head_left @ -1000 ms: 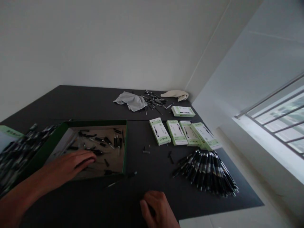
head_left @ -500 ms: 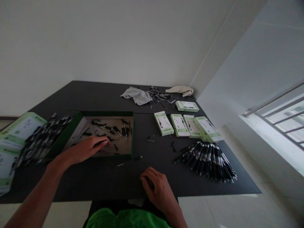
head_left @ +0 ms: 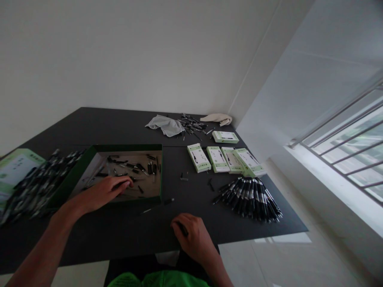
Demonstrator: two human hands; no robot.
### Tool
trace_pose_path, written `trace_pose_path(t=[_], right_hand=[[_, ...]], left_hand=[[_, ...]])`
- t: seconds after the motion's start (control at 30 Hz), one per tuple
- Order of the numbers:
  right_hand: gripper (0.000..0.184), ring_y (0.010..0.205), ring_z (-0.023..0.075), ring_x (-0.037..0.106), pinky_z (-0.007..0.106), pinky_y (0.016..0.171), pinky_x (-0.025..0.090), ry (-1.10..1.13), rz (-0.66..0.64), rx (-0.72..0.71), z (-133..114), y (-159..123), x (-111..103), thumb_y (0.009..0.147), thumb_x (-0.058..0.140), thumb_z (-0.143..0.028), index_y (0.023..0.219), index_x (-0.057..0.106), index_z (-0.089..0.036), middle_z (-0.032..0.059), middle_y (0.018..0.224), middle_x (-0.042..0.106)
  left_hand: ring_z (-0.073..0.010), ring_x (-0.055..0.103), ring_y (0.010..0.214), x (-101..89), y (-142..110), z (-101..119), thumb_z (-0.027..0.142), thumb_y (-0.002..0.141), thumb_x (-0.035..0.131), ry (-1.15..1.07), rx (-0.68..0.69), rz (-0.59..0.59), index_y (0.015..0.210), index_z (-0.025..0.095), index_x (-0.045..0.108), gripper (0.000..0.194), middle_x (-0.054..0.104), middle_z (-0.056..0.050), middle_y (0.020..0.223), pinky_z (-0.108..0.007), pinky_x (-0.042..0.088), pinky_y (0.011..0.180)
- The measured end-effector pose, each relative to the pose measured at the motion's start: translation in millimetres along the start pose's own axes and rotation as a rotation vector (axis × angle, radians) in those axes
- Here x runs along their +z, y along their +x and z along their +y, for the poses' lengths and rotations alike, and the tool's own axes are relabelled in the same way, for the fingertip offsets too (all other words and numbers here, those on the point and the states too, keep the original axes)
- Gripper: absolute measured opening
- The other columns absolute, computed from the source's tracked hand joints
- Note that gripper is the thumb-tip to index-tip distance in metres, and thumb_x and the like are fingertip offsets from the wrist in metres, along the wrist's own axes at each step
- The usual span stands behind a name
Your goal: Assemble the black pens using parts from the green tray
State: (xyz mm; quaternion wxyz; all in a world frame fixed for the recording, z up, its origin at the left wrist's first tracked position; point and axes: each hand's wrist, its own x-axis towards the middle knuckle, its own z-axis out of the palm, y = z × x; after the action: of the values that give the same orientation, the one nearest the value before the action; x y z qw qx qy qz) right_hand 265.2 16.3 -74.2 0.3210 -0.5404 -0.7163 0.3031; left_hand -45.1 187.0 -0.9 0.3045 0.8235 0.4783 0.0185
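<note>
My left hand (head_left: 111,189) reaches over the near side of a shallow green box (head_left: 162,171), its fingers bent together. Whatever they hold, if anything, is hidden. Scattered in the box lie loose black pen caps (head_left: 154,168) and thin clear pen parts. My right hand (head_left: 190,234) rests curled near the table's front edge, closed, with a dark gap between thumb and fingers; its contents cannot be made out. Between the hands and the box lie a small black cap (head_left: 169,201) and a thin pen tip piece (head_left: 146,211).
Black pens (head_left: 248,197) are fanned out at right, below several green-white pen boxes (head_left: 199,158). More pens (head_left: 38,187) heap up left of the green box. At the back lie a grey cloth (head_left: 166,125), a pen pile (head_left: 193,122) and a beige cloth (head_left: 218,118).
The view has turned a little to the right, so things on the table appear further left. Both hands keep nearly the same pose and place relative to the box and table.
</note>
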Motion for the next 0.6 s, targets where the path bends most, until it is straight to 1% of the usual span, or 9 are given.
trace_pose_path(t=[0.1,0.33,0.5,0.6], right_hand=[[0.012,0.084,0.0137,0.068,0.022,0.076,0.044,0.003,0.002,-0.010,1.3,-0.5,0.8,0.098,0.058,-0.017,0.095,0.069,-0.020,0.0002,0.090,0.072],[0.013,0.085,0.0136,0.069,0.022,0.077,0.044,0.010,0.015,-0.013,0.7,-0.7,0.5,0.099,0.057,-0.018,0.095,0.069,-0.020,0.0002,0.090,0.072],[0.012,0.081,0.0128,0.067,0.021,0.074,0.043,0.019,0.018,-0.016,-0.9,0.2,-1.0,0.098,0.057,-0.017,0.094,0.069,-0.020,0.0003,0.089,0.072],[0.012,0.081,0.0129,0.067,0.022,0.073,0.043,0.013,0.019,-0.009,-0.2,0.6,-1.0,0.098,0.058,-0.017,0.094,0.069,-0.020,0.0000,0.088,0.071]], left_hand=[[-0.0276,0.071,0.107,0.9,0.5,-1.5,0.049,0.105,0.037,-0.005,-0.007,0.004,0.115,0.020,0.072,0.047,0.077,-0.008,0.116,-0.034,0.049,0.095],[-0.0299,0.070,0.111,1.8,1.4,-3.2,0.050,0.105,0.038,-0.009,-0.019,0.003,0.120,0.018,0.071,0.048,0.077,-0.009,0.118,-0.038,0.048,0.099],[-0.0294,0.071,0.110,1.3,2.0,-2.7,0.052,0.105,0.037,-0.012,-0.021,-0.010,0.118,0.020,0.072,0.049,0.077,-0.008,0.118,-0.037,0.050,0.097],[-0.0299,0.070,0.114,1.9,3.4,-4.1,0.052,0.104,0.039,-0.014,-0.030,-0.011,0.122,0.019,0.071,0.049,0.076,-0.009,0.123,-0.038,0.049,0.101]])
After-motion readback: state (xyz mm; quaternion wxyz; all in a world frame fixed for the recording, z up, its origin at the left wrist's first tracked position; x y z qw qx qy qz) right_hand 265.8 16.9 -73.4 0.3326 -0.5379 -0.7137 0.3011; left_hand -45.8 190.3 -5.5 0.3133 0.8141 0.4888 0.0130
